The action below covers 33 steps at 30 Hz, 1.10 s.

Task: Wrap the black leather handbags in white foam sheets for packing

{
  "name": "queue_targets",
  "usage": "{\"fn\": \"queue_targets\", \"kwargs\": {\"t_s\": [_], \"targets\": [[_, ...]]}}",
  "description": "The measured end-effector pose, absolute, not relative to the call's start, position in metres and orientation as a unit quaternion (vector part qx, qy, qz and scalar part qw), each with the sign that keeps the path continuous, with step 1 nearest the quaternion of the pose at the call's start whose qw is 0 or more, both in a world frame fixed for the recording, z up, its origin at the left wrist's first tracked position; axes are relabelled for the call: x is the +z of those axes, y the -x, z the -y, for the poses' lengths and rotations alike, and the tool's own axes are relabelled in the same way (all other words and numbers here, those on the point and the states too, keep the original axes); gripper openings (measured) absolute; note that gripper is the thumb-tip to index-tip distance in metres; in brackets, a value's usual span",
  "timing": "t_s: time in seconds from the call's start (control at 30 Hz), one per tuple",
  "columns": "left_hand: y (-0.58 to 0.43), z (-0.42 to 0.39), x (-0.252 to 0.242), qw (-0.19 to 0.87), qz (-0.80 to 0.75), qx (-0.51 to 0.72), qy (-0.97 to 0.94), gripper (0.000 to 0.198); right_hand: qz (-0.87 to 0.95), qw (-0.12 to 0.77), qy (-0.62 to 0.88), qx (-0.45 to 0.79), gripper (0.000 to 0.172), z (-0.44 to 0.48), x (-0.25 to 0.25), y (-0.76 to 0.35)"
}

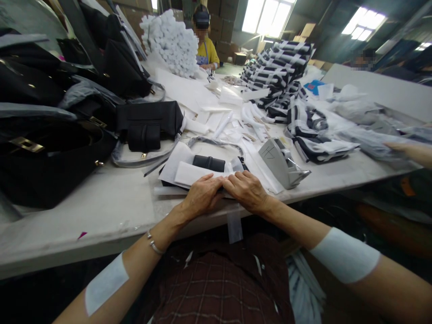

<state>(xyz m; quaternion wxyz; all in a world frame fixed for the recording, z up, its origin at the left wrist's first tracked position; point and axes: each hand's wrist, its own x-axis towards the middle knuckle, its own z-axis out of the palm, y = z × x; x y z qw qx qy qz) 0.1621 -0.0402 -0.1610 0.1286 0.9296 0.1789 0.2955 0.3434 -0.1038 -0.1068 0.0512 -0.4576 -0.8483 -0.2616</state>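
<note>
Hands (204,193) on white sheet (189,173), handbag (209,163) beneath

Item: one white table (118,211), logged from my remote feed. Left: black handbags (43,175); near them, one pink scrap (82,235). Near centre: black bag (209,163), partly under white sheets (187,173). Right of that: grey tape dispenser (278,162). Far centre: loose papers (189,92). Far right: stacked wrapped bags (276,78). Right: crumpled clear plastic (374,140).

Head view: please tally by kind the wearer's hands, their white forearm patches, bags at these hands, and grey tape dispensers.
Left hand and right hand: 2
White forearm patches: 2
Black bag at the hands: 1
Grey tape dispenser: 1
Total: 6
</note>
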Motion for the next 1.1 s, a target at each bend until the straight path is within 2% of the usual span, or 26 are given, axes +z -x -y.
{"fn": "queue_targets", "kwargs": {"t_s": [0.07,0.23,0.4,0.47,0.63,0.73,0.8,0.93,1.1], "targets": [[-0.162,0.039,-0.167,0.106,-0.168,0.297,-0.934,0.031,0.842,0.088,0.474,-0.243,0.013,0.108,-0.105,-0.344],[-0.161,0.037,-0.179,0.05,-0.138,0.269,-0.952,0.03,0.851,0.226,0.462,-0.108,0.007,0.158,-0.109,-0.363],[-0.16,0.038,-0.178,0.04,-0.139,0.264,-0.954,0.035,0.87,0.147,0.453,-0.13,0.037,0.205,-0.162,-0.377],[-0.159,0.039,-0.176,0.039,-0.141,0.262,-0.954,0.037,0.854,0.167,0.467,-0.159,0.041,0.206,-0.182,-0.373],[-0.158,0.041,-0.169,0.033,-0.136,0.257,-0.956,0.032,0.812,0.302,0.476,-0.153,0.025,0.187,-0.187,-0.351],[-0.161,0.043,-0.166,0.045,-0.148,0.263,-0.952,0.033,0.8,0.344,0.477,-0.117,0.023,0.183,-0.178,-0.34],[-0.164,0.046,-0.167,0.048,-0.167,0.276,-0.945,0.033,0.795,0.352,0.486,-0.096,0.024,0.184,-0.175,-0.333],[-0.173,0.05,-0.173,0.036,-0.204,0.312,-0.927,0.019,0.779,0.355,0.512,-0.072,0.026,0.189,-0.174,-0.321],[-0.177,0.053,-0.174,0.03,-0.208,0.323,-0.923,0.017,0.778,0.352,0.518,-0.044,0.022,0.194,-0.168,-0.314]]}}
